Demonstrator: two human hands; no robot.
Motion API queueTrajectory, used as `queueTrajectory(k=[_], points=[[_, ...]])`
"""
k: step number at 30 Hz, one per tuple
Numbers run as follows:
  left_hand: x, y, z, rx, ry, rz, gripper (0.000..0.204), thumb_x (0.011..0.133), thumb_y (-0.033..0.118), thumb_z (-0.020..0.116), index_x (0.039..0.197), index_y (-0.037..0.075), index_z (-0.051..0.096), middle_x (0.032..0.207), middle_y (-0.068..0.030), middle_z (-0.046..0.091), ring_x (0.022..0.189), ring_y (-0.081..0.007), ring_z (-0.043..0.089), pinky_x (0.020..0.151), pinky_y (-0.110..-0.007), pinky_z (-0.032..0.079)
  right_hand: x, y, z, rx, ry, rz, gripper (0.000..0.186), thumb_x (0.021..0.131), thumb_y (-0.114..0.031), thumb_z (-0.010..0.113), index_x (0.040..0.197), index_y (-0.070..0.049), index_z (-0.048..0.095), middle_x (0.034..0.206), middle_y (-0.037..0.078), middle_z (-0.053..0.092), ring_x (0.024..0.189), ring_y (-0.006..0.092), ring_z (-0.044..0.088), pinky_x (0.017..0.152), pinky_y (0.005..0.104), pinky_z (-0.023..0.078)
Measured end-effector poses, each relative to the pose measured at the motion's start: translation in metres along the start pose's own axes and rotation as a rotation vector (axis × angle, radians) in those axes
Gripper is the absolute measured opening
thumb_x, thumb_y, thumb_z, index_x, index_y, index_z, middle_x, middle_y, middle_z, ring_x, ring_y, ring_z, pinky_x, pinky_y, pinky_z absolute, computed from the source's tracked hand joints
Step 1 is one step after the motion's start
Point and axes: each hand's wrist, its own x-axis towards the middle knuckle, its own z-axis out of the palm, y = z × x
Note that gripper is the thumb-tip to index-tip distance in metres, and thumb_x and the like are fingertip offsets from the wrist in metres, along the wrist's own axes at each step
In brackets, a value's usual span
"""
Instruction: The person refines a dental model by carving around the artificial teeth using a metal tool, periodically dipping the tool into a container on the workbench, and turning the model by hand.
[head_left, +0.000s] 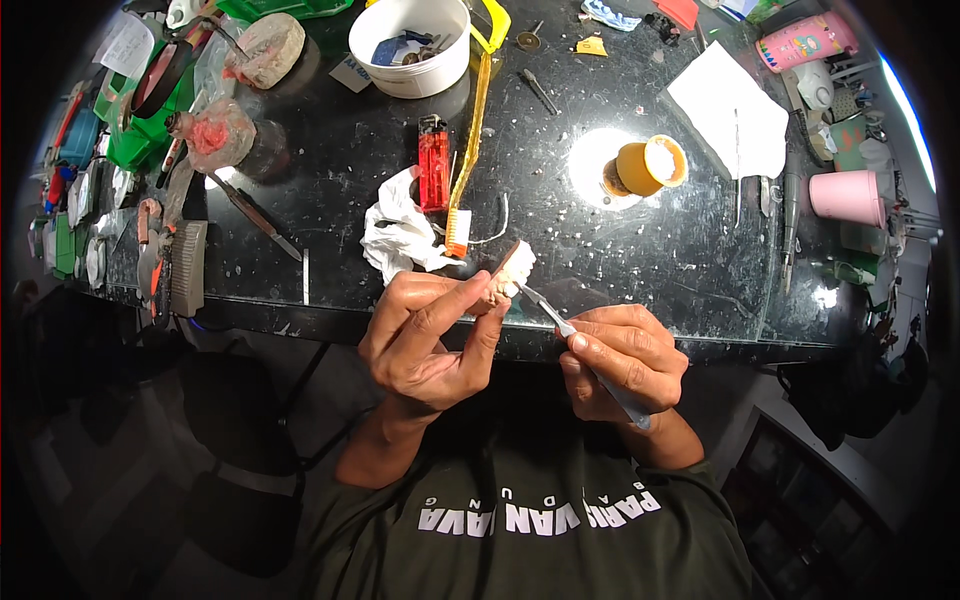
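The dark, glossy worktop (pixel 650 260) fills the far part of the scene, its near edge running just behind the two hands; that solid edge would make a good steadying point for the wrists during such fine work. On the far side sits a white tub (pixel 425 82), well clear of the hands and best left there. The left hand (pixel 425 335) pinches between thumb and fingers, while the right hand (pixel 630 360) is closed around a handle, much as one grips a pen. A crumpled tissue (pixel 395 235) lies just beyond the left hand, beside a toothbrush (pixel 468 160) with a see-through yellow handle, its bristled head at the near end, and a red lighter (pixel 433 165). The slim metal tool (pixel 565 326) in the right hand slants from near right to far left, its tip seeming to meet the right side of a small pale block (pixel 512 270). That block is in the left hand's fingertips, over the worktop's near strip, between the two hands. Short, light strokes look wisest, since the chalky-looking material could chip; the tip should point past the left fingertips, never toward them, and small turns of the block would suit better than bending the wrist. White crumbs dot the worktop beyond.
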Motion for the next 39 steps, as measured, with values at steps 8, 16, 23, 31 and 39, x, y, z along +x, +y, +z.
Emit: queueTrajectory(k=[8, 16, 23, 31, 39], points=[[-0.001, -0.002, 0.001, -0.006, 0.009, 0.002, 0.038, 0.075, -0.006, 0.087, 0.110, 0.003, 0.078, 0.089, -0.0032, 0.068, 0.078, -0.0155, 0.067, 0.065, -0.027, 0.054, 0.000, 0.001, 0.000, 0.004, -0.001, 0.022, 0.033, 0.070, 0.006, 0.084, 0.102, 0.000, 0.078, 0.089, 0.012, 0.078, 0.076, 0.0243, 0.076, 0.067, 0.0321, 0.062], [-0.001, -0.003, 0.000, 0.035, -0.006, 0.026, 0.040, 0.073, -0.006, 0.088, 0.111, 0.004, 0.078, 0.089, -0.0026, 0.065, 0.079, -0.0166, 0.066, 0.066, -0.028, 0.055, 0.001, -0.001, -0.001, 0.005, -0.003, 0.029, 0.033, 0.070, 0.006, 0.083, 0.102, 0.000, 0.078, 0.088, 0.012, 0.077, 0.075, 0.0246, 0.075, 0.065, 0.0322, 0.061], [-0.002, -0.002, -0.001, 0.035, -0.011, 0.013, 0.040, 0.073, -0.005, 0.088, 0.111, 0.004, 0.078, 0.089, -0.0023, 0.064, 0.080, -0.0171, 0.067, 0.066, -0.028, 0.056, 0.001, -0.001, 0.000, -0.001, 0.009, 0.033, 0.032, 0.072, 0.006, 0.084, 0.103, 0.000, 0.077, 0.088, 0.012, 0.077, 0.074, 0.0245, 0.075, 0.065, 0.0321, 0.061], [-0.003, -0.004, 0.000, 0.033, -0.006, 0.017, 0.040, 0.073, -0.005, 0.088, 0.111, 0.004, 0.078, 0.089, -0.0024, 0.064, 0.081, -0.0172, 0.067, 0.067, -0.028, 0.056, 0.001, 0.000, 0.001, 0.010, 0.019, 0.036, 0.031, 0.073, 0.006, 0.083, 0.103, 0.000, 0.077, 0.087, 0.012, 0.077, 0.074, 0.0251, 0.075, 0.065, 0.0323, 0.061], [0.001, 0.000, -0.002, 0.008, -0.025, 0.026, 0.037, 0.073, -0.010, 0.085, 0.108, -0.001, 0.077, 0.092, -0.0069, 0.066, 0.081, -0.0193, 0.068, 0.070, -0.029, 0.055, 0.016, 0.010, -0.018, -0.152, 0.171, 0.080, 0.013, 0.096, 0.006, 0.064, 0.109, 0.009, 0.065, 0.084, 0.019, 0.073, 0.075, 0.0231, 0.068, 0.069, 0.0330, 0.055]])
